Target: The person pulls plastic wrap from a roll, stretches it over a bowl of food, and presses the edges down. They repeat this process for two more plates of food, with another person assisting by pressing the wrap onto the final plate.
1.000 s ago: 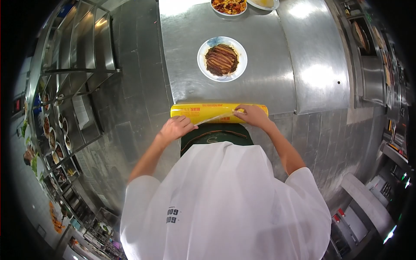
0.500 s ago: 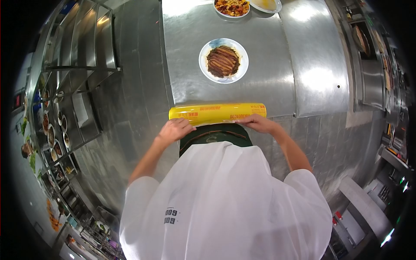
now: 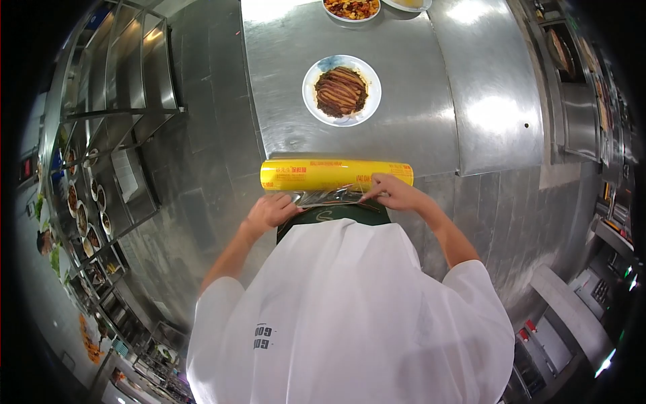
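Note:
A yellow roll of cling film (image 3: 323,175) with red print lies crosswise at the table's near edge, close to my body. A short sheet of clear film (image 3: 326,196) comes off its near side, stretched between my hands. My left hand (image 3: 272,210) is closed on the left end of the film's loose edge, just below the roll. My right hand (image 3: 396,192) pinches the film further right, its knuckles against the roll's right part. Beyond the roll, a white plate (image 3: 309,102) with a mound of sliced browned meat (image 3: 341,91) stands uncovered on the table.
The steel table (image 3: 410,121) reaches away ahead. At its far end are a bowl of colourful food (image 3: 351,9) and another plate (image 3: 408,5), cut off by the frame. Metal shelving (image 3: 121,111) stands left, with several filled dishes lower down. Cooking equipment (image 3: 572,101) lines the right.
Both hands have pulled the film's edge a little toward my body, so a strip now shows between roll and hands. The roll has turned, its print shifted. The view has moved slightly.

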Action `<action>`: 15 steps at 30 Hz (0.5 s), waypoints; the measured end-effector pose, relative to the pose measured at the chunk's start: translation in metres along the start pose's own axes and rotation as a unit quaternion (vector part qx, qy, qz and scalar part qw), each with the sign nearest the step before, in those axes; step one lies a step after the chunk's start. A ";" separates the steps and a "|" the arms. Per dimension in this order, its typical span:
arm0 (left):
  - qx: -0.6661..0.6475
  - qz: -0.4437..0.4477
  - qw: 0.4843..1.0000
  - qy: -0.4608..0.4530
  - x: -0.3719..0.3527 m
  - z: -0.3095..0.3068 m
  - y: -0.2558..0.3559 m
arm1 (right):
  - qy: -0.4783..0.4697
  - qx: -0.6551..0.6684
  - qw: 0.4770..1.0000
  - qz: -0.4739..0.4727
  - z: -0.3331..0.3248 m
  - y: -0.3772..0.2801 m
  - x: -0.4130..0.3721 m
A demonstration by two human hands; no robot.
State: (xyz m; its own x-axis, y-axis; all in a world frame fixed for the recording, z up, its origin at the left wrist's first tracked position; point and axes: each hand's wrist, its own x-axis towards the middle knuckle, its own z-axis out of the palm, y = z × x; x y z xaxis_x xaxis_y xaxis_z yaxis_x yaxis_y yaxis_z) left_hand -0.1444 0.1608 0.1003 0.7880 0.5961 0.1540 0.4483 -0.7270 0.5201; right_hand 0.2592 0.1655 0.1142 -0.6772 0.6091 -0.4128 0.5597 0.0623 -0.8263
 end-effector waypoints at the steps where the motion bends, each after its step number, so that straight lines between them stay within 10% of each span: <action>1: 0.010 0.003 1.000 0.001 0.001 -0.003 -0.001 | 0.000 0.001 1.000 0.000 0.001 0.002 0.006; 7: 0.041 0.014 0.999 -0.022 0.000 -0.009 -0.008 | 0.126 -0.035 0.986 -0.105 -0.015 0.005 0.041; 8: 0.042 0.019 0.999 -0.025 0.000 -0.009 -0.008 | 0.045 0.190 0.981 -0.016 -0.022 0.002 0.046; 10: 0.043 0.019 0.999 -0.027 0.001 -0.009 -0.008 | -0.037 0.402 0.912 0.075 -0.030 0.006 0.054; 12: 0.046 0.018 0.998 -0.026 0.005 -0.010 -0.008 | -0.105 0.634 0.738 0.206 -0.031 0.026 0.065; 15: 0.040 0.032 0.999 0.012 0.007 -0.011 -0.009 | -0.145 0.671 0.649 0.328 -0.021 0.044 0.083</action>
State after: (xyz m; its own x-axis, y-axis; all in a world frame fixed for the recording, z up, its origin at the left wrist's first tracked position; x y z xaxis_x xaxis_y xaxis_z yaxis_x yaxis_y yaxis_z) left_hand -0.1478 0.1757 0.1061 0.8056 0.5557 0.2055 0.4313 -0.7879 0.4395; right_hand 0.2379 0.2351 0.0515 -0.6739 -0.0298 -0.7382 -0.0159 -0.9984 0.0547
